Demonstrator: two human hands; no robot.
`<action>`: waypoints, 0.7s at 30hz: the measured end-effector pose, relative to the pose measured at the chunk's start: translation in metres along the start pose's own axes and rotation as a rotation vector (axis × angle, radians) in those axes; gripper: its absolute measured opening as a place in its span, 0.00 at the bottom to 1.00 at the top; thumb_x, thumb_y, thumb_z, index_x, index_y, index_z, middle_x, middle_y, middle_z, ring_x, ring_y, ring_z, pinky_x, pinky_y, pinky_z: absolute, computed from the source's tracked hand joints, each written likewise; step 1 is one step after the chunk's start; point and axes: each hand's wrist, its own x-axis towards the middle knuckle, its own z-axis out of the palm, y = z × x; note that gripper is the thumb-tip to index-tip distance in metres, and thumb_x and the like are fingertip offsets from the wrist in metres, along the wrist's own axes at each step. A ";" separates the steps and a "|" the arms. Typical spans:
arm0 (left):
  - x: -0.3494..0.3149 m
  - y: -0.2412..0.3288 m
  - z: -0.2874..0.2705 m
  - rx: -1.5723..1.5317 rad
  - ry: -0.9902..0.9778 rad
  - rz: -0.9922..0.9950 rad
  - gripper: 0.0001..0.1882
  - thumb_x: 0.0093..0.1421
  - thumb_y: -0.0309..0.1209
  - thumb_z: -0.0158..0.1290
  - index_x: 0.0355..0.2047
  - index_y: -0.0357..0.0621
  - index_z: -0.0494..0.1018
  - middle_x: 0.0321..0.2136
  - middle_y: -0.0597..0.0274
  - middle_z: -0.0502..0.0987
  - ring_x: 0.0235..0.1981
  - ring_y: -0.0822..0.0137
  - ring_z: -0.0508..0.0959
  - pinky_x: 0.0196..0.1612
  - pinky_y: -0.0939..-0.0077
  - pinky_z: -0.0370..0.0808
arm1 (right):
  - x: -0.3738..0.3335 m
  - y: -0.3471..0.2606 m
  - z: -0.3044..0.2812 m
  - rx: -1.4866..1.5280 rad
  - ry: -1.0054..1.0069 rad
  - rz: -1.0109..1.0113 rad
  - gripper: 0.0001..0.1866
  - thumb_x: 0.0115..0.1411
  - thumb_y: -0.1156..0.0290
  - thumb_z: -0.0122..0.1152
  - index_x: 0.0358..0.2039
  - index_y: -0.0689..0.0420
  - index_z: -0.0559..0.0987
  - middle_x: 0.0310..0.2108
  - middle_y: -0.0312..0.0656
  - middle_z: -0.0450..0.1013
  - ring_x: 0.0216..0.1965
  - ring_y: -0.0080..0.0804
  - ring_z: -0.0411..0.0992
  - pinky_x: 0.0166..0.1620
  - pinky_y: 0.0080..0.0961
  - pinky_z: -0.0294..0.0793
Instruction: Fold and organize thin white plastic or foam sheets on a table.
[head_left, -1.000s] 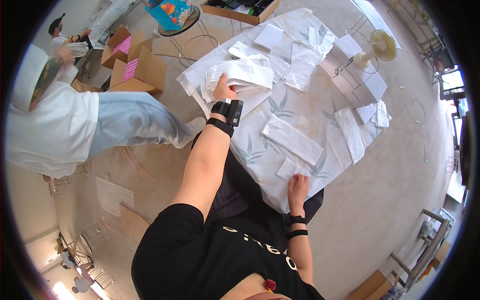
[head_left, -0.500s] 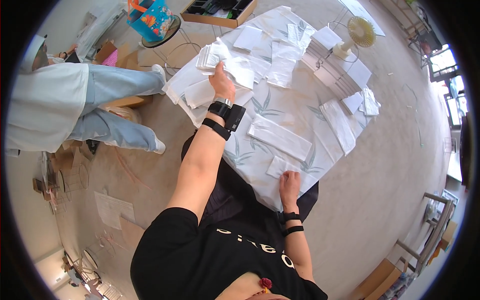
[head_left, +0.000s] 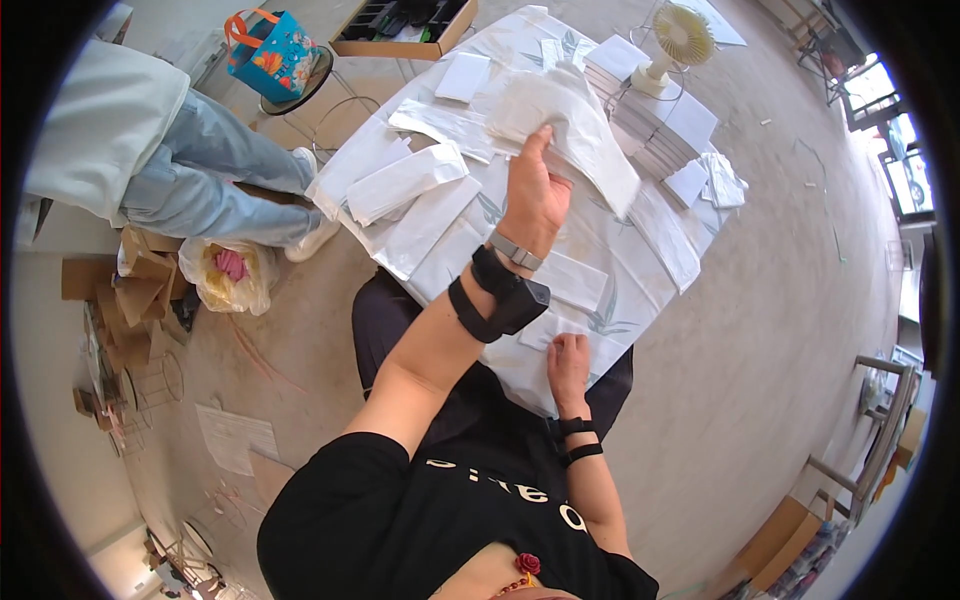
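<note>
My left hand grips a floppy bundle of thin white bags or sheets, thumb on top, raised over the middle of the table; its far part droops to the right. Near the front edge, my right hand rests with curled fingers against a small white folded piece; what the fingertips pinch is hidden. Between the hands lies a flat white strip, partly covered by my left wrist. More white folded strips overlap at the table's left side. A long white bundle lies at the right edge.
The table has a leaf-patterned cloth. Stacked white packs and a yellow fan stand at its far right. A blue bag sits on a stool, beside a cardboard box. A person in jeans stands at left.
My left hand has moved right across the table with the white bundle, lifting it from the left pile and uncovering the strips there. My right hand has stayed nearly in place.
</note>
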 end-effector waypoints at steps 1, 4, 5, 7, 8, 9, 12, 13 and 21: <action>0.003 -0.010 -0.011 0.001 -0.001 -0.006 0.21 0.67 0.27 0.53 0.59 0.37 0.70 0.57 0.56 0.75 0.58 0.60 0.76 0.61 0.59 0.76 | 0.000 0.001 0.000 -0.001 0.000 0.001 0.09 0.58 0.78 0.65 0.39 0.60 0.76 0.38 0.52 0.71 0.42 0.55 0.71 0.46 0.45 0.72; 0.013 -0.044 -0.056 0.006 0.040 -0.042 0.19 0.70 0.32 0.48 0.58 0.37 0.71 0.55 0.54 0.76 0.58 0.57 0.76 0.62 0.55 0.75 | -0.002 0.003 -0.003 -0.009 0.011 0.020 0.09 0.58 0.78 0.65 0.39 0.60 0.76 0.37 0.51 0.71 0.42 0.54 0.71 0.46 0.45 0.72; 0.019 -0.055 -0.081 0.009 0.037 -0.054 0.19 0.70 0.32 0.48 0.58 0.37 0.71 0.55 0.54 0.76 0.58 0.57 0.76 0.62 0.55 0.75 | -0.003 0.005 -0.003 -0.011 0.018 0.029 0.09 0.58 0.78 0.65 0.39 0.60 0.76 0.37 0.51 0.71 0.42 0.54 0.71 0.46 0.45 0.72; 0.033 -0.061 -0.139 0.028 0.151 -0.066 0.19 0.70 0.32 0.47 0.58 0.37 0.70 0.56 0.53 0.76 0.58 0.55 0.76 0.62 0.53 0.74 | 0.000 0.002 -0.001 -0.002 -0.013 0.021 0.10 0.58 0.78 0.65 0.39 0.59 0.76 0.39 0.51 0.70 0.43 0.54 0.71 0.47 0.46 0.72; 0.039 -0.059 -0.167 0.031 0.150 -0.058 0.19 0.70 0.32 0.47 0.58 0.37 0.70 0.56 0.53 0.76 0.58 0.55 0.76 0.62 0.53 0.74 | 0.001 -0.002 0.000 0.003 -0.015 0.015 0.10 0.58 0.78 0.65 0.39 0.59 0.76 0.39 0.51 0.70 0.43 0.54 0.71 0.47 0.46 0.72; 0.044 -0.054 -0.193 0.026 0.226 -0.015 0.19 0.69 0.31 0.48 0.57 0.36 0.71 0.55 0.53 0.76 0.57 0.55 0.77 0.62 0.56 0.74 | 0.003 -0.006 0.000 0.006 -0.026 0.001 0.09 0.58 0.78 0.65 0.39 0.59 0.75 0.39 0.51 0.70 0.43 0.54 0.71 0.47 0.45 0.72; 0.047 -0.066 -0.208 0.081 0.360 0.036 0.20 0.67 0.29 0.51 0.57 0.34 0.71 0.54 0.53 0.76 0.55 0.55 0.77 0.60 0.59 0.74 | 0.003 -0.002 -0.002 0.001 -0.020 0.017 0.09 0.59 0.78 0.65 0.39 0.59 0.75 0.39 0.51 0.70 0.43 0.54 0.71 0.47 0.45 0.72; 0.045 -0.071 -0.210 0.138 0.419 0.075 0.20 0.66 0.29 0.51 0.57 0.34 0.71 0.55 0.54 0.76 0.55 0.55 0.77 0.59 0.59 0.74 | 0.001 -0.001 -0.003 0.001 -0.019 0.021 0.09 0.59 0.78 0.65 0.39 0.59 0.74 0.39 0.50 0.70 0.43 0.54 0.71 0.46 0.45 0.72; 0.077 -0.066 -0.229 0.177 0.358 0.231 0.24 0.64 0.27 0.54 0.59 0.31 0.67 0.59 0.55 0.73 0.57 0.56 0.74 0.62 0.62 0.70 | 0.004 -0.012 -0.003 0.011 -0.021 -0.017 0.09 0.59 0.78 0.65 0.39 0.59 0.74 0.39 0.51 0.69 0.42 0.54 0.70 0.46 0.45 0.72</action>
